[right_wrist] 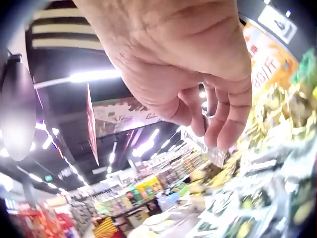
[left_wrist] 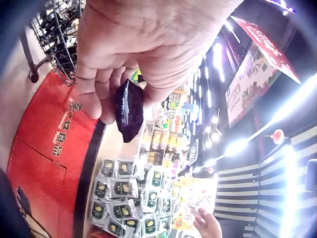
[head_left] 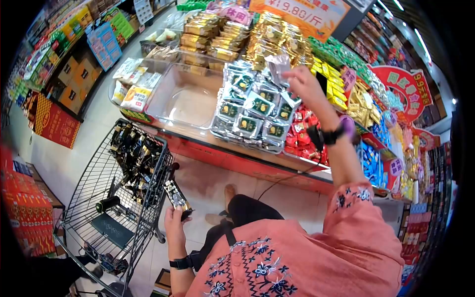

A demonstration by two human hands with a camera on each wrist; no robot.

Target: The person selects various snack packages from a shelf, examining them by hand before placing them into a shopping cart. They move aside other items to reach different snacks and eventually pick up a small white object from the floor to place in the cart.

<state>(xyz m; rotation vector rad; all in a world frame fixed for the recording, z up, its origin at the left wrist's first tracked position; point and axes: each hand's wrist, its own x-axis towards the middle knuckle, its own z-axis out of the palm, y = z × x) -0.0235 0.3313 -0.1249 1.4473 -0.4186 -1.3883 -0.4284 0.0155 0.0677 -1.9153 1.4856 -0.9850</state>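
Note:
My left hand is low beside the cart and grips one end of a black packet with white and gold print. From the left wrist, that packet's shiny dark end sticks out between thumb and fingers. My right hand reaches out over the display and pinches a small silver packet between thumb and fingertips. Below it lies a bin of silver packets with dark green labels. In the right wrist view, the fingers partly hide the pinched silver packet.
A wire shopping cart holding a pile of black packets stands at left. Gold packets are heaped behind the silver ones, red packets to their right. A see-through bin sits to their left. The counter's red front faces me.

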